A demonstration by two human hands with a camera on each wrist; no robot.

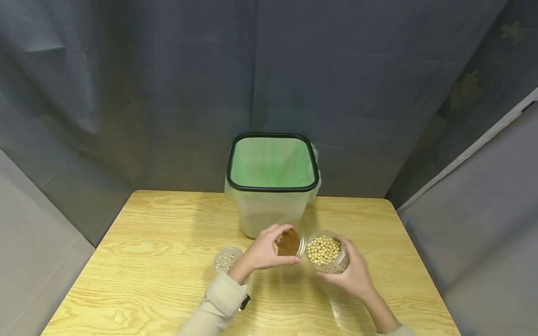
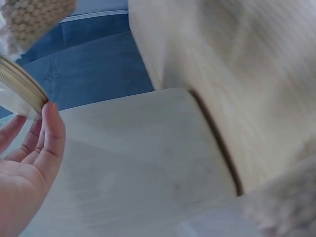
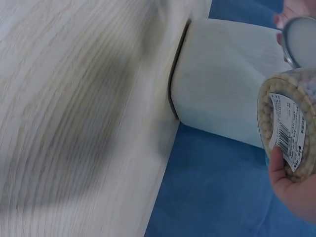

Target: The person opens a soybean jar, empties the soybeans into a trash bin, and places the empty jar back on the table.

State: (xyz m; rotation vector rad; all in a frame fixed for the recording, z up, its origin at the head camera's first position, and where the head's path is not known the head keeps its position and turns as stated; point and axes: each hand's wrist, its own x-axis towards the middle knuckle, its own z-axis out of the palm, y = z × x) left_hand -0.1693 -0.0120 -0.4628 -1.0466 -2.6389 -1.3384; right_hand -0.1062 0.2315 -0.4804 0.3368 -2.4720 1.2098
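My left hand [image 1: 266, 249] pinches a round screw lid [image 1: 290, 242] with a ribbed metallic rim, held on edge between thumb and fingers. In the left wrist view the lid [image 2: 22, 89] shows its gold edge. My right hand [image 1: 353, 275] grips a clear jar of soybeans [image 1: 323, 250], its uncovered mouth tilted toward the head camera. The lid is close beside the jar's mouth. In the right wrist view, the jar's base bears a white barcode label [image 3: 289, 129], with the thumb over its edge. Beside the left wrist stands a second clear jar of pale beans [image 1: 226, 261].
Behind the hands, a pale bin [image 1: 273, 212] with a black rim and a green liner [image 1: 273, 163] stands on the wooden table [image 1: 159, 261]. Dark grey cloth [image 1: 189, 93] hangs behind the table, and grey panels [image 1: 483, 224] flank it.
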